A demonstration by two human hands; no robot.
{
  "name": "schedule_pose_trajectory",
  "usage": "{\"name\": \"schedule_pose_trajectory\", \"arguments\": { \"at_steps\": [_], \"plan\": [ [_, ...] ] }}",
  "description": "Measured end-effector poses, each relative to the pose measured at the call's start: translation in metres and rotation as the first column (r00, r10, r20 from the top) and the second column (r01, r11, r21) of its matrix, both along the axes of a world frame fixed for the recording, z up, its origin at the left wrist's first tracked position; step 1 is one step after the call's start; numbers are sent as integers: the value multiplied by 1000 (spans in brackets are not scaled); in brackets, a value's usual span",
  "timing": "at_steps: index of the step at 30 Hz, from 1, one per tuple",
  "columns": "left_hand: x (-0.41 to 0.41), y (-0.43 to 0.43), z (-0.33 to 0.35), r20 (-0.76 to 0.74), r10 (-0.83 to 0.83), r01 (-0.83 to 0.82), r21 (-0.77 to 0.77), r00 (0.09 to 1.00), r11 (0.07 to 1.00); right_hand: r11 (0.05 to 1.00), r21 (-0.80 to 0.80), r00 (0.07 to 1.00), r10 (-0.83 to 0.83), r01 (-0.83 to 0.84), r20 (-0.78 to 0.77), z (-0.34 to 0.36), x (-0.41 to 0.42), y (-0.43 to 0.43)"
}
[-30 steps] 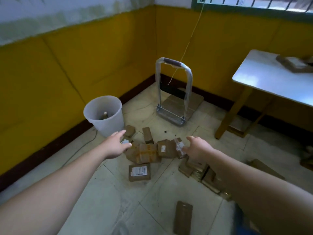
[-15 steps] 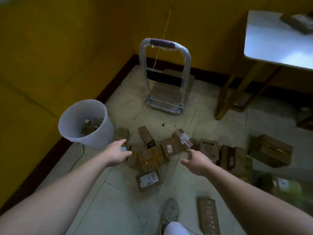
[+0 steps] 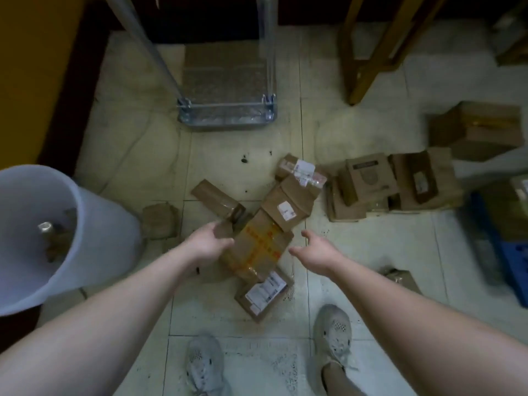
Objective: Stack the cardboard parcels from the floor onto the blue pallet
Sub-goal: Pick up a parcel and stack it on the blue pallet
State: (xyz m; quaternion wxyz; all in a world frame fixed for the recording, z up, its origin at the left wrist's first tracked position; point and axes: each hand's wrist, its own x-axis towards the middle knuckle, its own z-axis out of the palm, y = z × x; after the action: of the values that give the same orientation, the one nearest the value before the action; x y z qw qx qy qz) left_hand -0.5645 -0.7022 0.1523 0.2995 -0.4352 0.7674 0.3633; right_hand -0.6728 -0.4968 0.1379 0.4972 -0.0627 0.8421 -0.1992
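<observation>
Several cardboard parcels lie scattered on the tiled floor. In the middle is a yellow-taped parcel (image 3: pixel 258 248); a parcel with a white label (image 3: pixel 264 294) lies below it, and another labelled parcel (image 3: pixel 288 207) lies above it. My left hand (image 3: pixel 207 242) touches the taped parcel's left edge, fingers loosely spread. My right hand (image 3: pixel 314 248) hovers open just right of that parcel, apart from it. More parcels (image 3: pixel 371 184) crowd the right side. A corner of the blue pallet (image 3: pixel 508 252) shows at the right edge, blurred.
A white bucket (image 3: pixel 85 224) stands at the left by the yellow wall. A metal hand truck (image 3: pixel 228 117) sits ahead, and wooden table legs (image 3: pixel 368 52) at upper right. A large box (image 3: pixel 483 130) lies far right. My shoes (image 3: pixel 333 335) are below.
The view has tilted down and closer to the floor. Both hands dropped toward the yellow-taped parcel, and my left hand now touches its edge.
</observation>
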Motion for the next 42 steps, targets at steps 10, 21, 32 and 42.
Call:
{"name": "schedule_pose_trajectory", "arguments": {
  "at_steps": [10, 21, 32, 42],
  "plan": [
    [8, -7, -227, 36, 109, -113, 128, 993, 985, 818, 131, 744, -566, 559, 356, -228, 82, -46],
    [51, 0, -90, 17, 229, -226, 249, 973, 942, 827, 72, 796, -557, 557, 236, -81, 100, -36],
    [43, 24, 169, -272, 175, -38, 443, 946, 896, 773, -229, 790, -613, 591, -31, 197, 105, 12],
    [-11, 193, 329, -518, -9, 226, 357, 856, 906, 701, -428, 666, -700, 570, -260, 351, 92, 193]
  ]
}}
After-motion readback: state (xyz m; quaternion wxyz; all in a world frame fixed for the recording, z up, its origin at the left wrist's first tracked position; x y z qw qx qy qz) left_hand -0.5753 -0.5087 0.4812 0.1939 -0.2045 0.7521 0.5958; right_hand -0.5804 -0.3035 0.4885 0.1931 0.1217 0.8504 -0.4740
